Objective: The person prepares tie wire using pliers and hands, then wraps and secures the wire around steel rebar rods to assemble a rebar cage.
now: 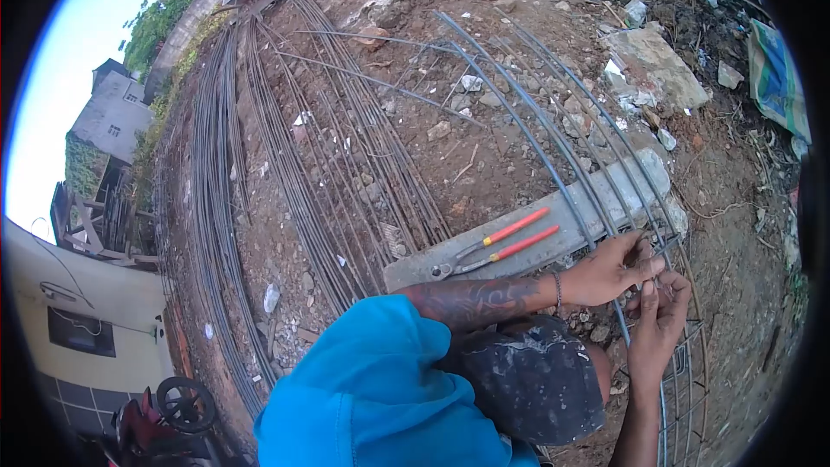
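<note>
My left hand [603,275] reaches in from the left, fingers bent and pinched together over the steel bars. Close beside it, my right hand [661,316] is closed too, its thumb and fingertips almost meeting the left ones. Whatever lies between the fingertips is too small to make out. Under and around both hands run several long rebars [553,138], joined to a cage of bars and stirrups [687,380] at lower right. Pincers with red handles [519,233] lie on a concrete slab [415,272], left of my hands.
Long bundles of rebar [220,173] stretch over the dirt on the left. Loose bars [380,82] cross the ground farther off. Rubble and a flat broken slab [659,65] lie at upper right. A motorcycle [164,419] stands by a building at lower left.
</note>
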A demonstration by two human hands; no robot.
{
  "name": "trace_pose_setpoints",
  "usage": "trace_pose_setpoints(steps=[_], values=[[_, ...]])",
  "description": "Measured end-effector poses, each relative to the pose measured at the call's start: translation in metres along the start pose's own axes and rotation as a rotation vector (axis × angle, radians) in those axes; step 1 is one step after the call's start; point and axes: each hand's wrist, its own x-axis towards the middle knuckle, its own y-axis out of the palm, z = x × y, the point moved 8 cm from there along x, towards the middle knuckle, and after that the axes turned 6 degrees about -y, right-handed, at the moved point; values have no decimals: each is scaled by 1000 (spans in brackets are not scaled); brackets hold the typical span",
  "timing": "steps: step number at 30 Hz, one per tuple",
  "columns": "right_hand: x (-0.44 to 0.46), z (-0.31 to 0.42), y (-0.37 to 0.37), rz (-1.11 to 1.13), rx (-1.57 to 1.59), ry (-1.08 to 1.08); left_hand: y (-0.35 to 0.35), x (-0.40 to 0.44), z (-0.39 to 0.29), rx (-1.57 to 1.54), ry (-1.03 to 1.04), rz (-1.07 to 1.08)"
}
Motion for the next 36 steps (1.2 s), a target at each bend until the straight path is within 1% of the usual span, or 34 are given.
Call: trace_pose_setpoints(steps=[2,3,4,6,7,8,9,10,11,12,13,14,15,16,17,18,19,20,21,23,25,26,28,29,31,32,34,35,36], values=[[0,-1,-10,-13,-40,48,-16,-10,-25,736,692,-406],[0,5,-10,-24,-51,36,-18,-15,-31,773,780,-436],[-1,7,-12,-13,-48,32,-20,-25,-50,778,780,-447],[-1,6,-19,55,-90,28,-30,-15,-41,583,115,-202],[-1,7,-21,70,-96,17,-32,-18,-46,580,113,-210],[-2,4,-22,75,-99,19,-30,-19,-50,694,132,-190],[-4,0,-29,32,-162,28,-25,-18,-51,806,153,-166],[-5,-2,-36,-16,-225,35,-27,-11,-45,802,157,-161],[-5,-1,-41,-22,-230,36,-25,-8,-50,798,399,-177],[-7,-2,-45,11,-327,74,-20,-16,-64,784,638,-193],[-9,-5,-50,40,-423,116,-22,-17,-63,778,637,-183],[-9,-8,-60,26,-431,125,-22,-11,-50,797,505,-88],[-4,11,-61,91,-651,-180,-21,-8,-43,816,378,12],[-8,29,-53,161,-864,-488,-25,-9,-45,811,385,32],[-4,30,-57,244,-832,-377,-24,-11,-39,872,361,150],[-1,35,-62,232,-838,-363,-22,-17,-30,931,333,269],[0,30,-64,313,-743,-249,-20,-27,-36,964,433,258],[-1,24,-67,377,-647,-122,-21,-31,-34,969,405,252],[-1,26,-67,447,-710,-85,-17,-34,-33,963,384,281],[-6,30,-68,530,-678,-120,-15,-36,-28,958,339,315],[-17,22,-71,632,-559,-115,-11,-40,-25,1083,201,440],[-20,21,-81,567,-568,-57,-2,-42,-15,1063,210,528],[-30,14,-77,693,-738,-73,1,-50,4,1038,126,636],[-31,9,-81,673,-733,-53,3,-49,10,1036,123,666],[-28,-3,-85,686,-1059,-142,11,-47,23,967,116,717],[-21,-7,-85,679,-1061,-137,14,-44,29,968,118,725],[7,15,-94,282,-1216,-342,5,-24,8,924,346,283],[13,11,-81,277,-1226,-336,9,-22,9,917,353,290],[16,30,-90,-234,-1068,-399,-5,-14,19,671,61,162]])
